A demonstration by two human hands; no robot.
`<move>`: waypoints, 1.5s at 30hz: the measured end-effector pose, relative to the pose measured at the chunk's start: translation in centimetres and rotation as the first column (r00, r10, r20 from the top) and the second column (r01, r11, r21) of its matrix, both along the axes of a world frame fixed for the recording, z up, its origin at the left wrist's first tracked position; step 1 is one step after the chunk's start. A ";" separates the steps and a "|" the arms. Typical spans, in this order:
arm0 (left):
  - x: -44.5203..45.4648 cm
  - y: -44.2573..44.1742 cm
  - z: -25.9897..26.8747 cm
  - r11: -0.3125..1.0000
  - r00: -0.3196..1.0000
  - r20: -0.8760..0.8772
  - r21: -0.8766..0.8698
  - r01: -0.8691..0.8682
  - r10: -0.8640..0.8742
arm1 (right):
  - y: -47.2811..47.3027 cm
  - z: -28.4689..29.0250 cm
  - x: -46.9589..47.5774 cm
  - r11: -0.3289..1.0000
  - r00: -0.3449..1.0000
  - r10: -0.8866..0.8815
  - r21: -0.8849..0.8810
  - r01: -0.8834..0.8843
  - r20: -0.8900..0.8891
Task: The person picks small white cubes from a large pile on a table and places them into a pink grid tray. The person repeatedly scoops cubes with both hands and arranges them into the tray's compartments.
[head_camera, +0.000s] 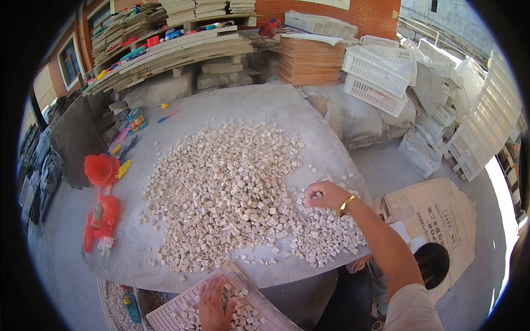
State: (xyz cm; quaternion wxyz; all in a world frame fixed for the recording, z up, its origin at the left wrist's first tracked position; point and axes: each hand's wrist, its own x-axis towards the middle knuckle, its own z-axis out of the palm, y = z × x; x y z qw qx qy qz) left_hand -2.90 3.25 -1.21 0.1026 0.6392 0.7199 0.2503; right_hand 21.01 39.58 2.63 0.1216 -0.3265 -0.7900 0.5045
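Observation:
A large heap of small off-white stone-like cubes (219, 182) covers the middle of a grey tabletop (124, 265). To its right lies a smaller pile of similar cubes (327, 240). Above this pile's upper edge is my right hand (329, 195), its fingers curled towards the thumb; whether a cube is between them is hidden. A pale pink gridded tray (172, 308) sits tilted at the table's near edge, with loose cubes (244, 314) scattered over its cells. My left hand (215, 304) rests palm down among them, thumb spread from the fingers.
A person (430, 265) is low beside my right arm, one hand at the table edge. Red plastic bags (101, 169) and small toys (138, 122) lie along the left side. White crates (374, 74) stand at back right. Below left, a bin (118, 306) holds more pieces.

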 end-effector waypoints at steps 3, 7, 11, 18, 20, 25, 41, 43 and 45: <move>0.2 0.3 0.6 1.000 1.000 0.002 0.001 -0.008 0.008 | -0.8 -2.2 -0.8 0.819 0.961 0.053 0.539 -0.198 0.272; 0.9 0.5 2.6 0.994 0.986 0.128 -0.047 -0.098 0.104 | -0.8 -3.3 -1.1 0.799 0.950 0.006 0.570 -0.193 0.313; 0.9 0.4 2.5 0.995 0.986 0.129 -0.024 -0.099 0.102 | 0.0 -1.7 0.0 0.981 0.991 -0.104 -0.174 0.088 -0.085; 0.8 0.3 2.1 0.995 0.988 0.118 -0.023 -0.094 0.096 | 0.9 -1.7 -1.6 0.840 0.890 -0.363 -0.511 0.185 -0.275; 0.8 0.5 2.2 0.995 0.988 0.120 -0.021 -0.095 0.097 | 2.0 -2.9 -2.3 0.955 0.942 -0.279 -0.156 0.252 -0.187; 0.7 0.4 2.2 0.995 0.988 0.119 -0.029 -0.097 0.100 | 2.0 -3.3 -4.5 0.885 0.977 -0.213 0.427 0.185 0.018; 1.0 0.6 2.8 0.995 0.988 0.124 -0.024 -0.094 0.097 | 1.1 -3.2 -6.4 0.882 0.989 -0.133 0.462 0.092 0.057; 1.0 0.5 2.7 0.995 0.987 0.122 -0.030 -0.098 0.101 | 0.7 -2.5 -6.9 0.889 0.979 -0.077 0.458 -0.017 0.186; 0.9 0.6 2.8 0.995 0.988 0.121 -0.030 -0.097 0.100 | 0.7 -2.9 -6.7 0.898 0.985 -0.052 0.440 -0.026 0.166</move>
